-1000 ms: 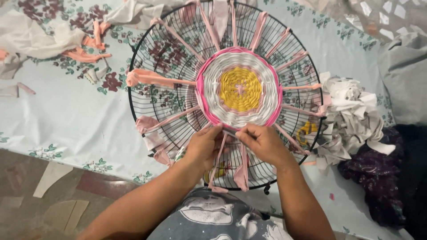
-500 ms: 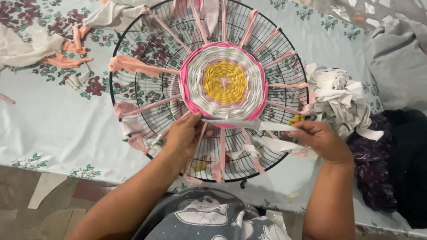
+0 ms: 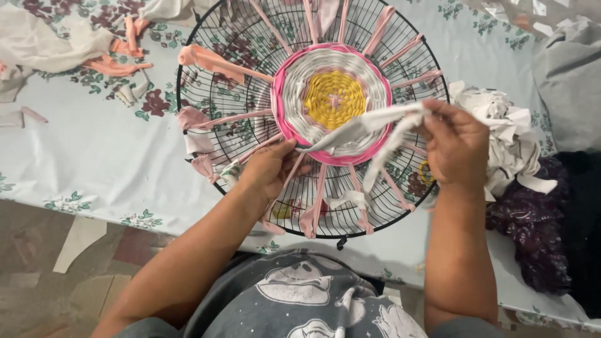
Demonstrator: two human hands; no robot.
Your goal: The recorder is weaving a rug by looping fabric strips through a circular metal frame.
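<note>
A round black wire fan guard (image 3: 206,81) lies on the table, with pink cloth strips (image 3: 213,59) tied across it like spokes. At its middle sits a woven disc: yellow centre (image 3: 335,99), white ring, pink outer band. My left hand (image 3: 269,169) rests on the guard at the disc's lower left edge, pinching one end of a white cloth strip (image 3: 363,128). My right hand (image 3: 457,141) holds the other part of that strip up and to the right, pulled taut over the disc.
A floral tablecloth (image 3: 94,156) covers the table. White and pink cloth scraps (image 3: 81,44) lie at the top left. A pile of white strips (image 3: 507,131) and dark purple fabric (image 3: 532,225) sit at the right. Grey cloth (image 3: 570,69) lies at the far right.
My hands were together at the disc's lower edge. The right hand has since drawn the white strip out to the right and upward, while the left stays at the disc.
</note>
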